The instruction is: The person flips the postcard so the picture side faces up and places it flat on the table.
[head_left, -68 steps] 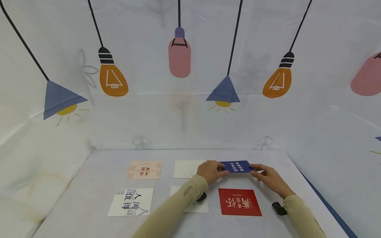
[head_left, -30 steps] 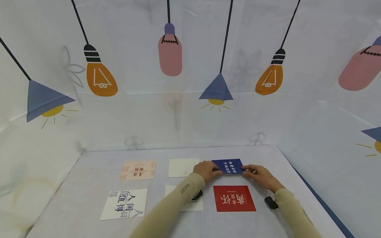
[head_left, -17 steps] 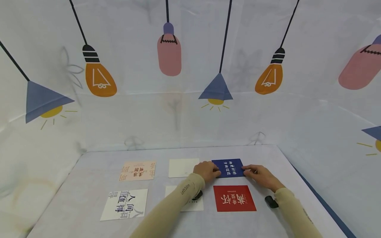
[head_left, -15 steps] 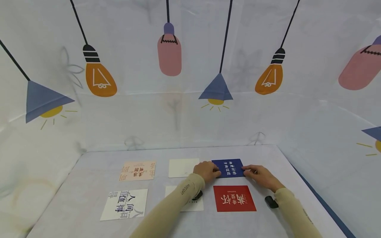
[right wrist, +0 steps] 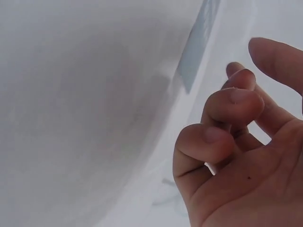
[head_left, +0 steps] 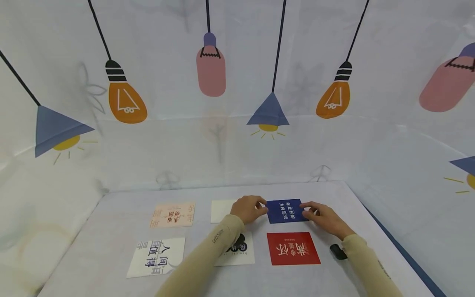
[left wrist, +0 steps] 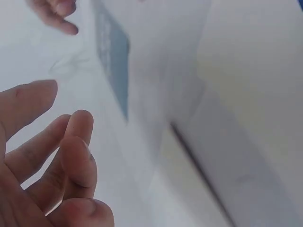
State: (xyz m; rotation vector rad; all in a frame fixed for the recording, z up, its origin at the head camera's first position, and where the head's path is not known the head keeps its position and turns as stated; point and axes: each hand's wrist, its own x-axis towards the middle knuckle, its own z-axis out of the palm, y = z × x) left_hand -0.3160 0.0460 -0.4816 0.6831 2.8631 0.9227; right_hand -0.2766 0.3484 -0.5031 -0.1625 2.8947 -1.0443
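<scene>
A dark blue card [head_left: 285, 211] with white characters lies flat on the white table, at the back right of the laid-out cards. Just off its left edge is my left hand [head_left: 248, 209], thumb and index finger apart with nothing between them. My right hand [head_left: 326, 218] has its fingertips right at the card's right edge. In the right wrist view, the fingers of the right hand [right wrist: 227, 127] are loosely curled and the card [right wrist: 194, 54] appears beyond them. The left wrist view shows the left hand [left wrist: 57, 156] holding nothing, the card [left wrist: 116, 66] blurred beyond it.
A red card [head_left: 293, 248] lies in front of the blue one. Left of it is a white card with black round prints [head_left: 241, 255], partly under my left sleeve. Farther left are a peach card [head_left: 172, 214] and a white lettered card [head_left: 156, 258]. My left hand overlaps a cream card [head_left: 219, 211].
The blue card, earlier tilted up between both hands, came down flat on the table. Since then my left hand has let go of it and moved left. The right hand stays nearly in place.
</scene>
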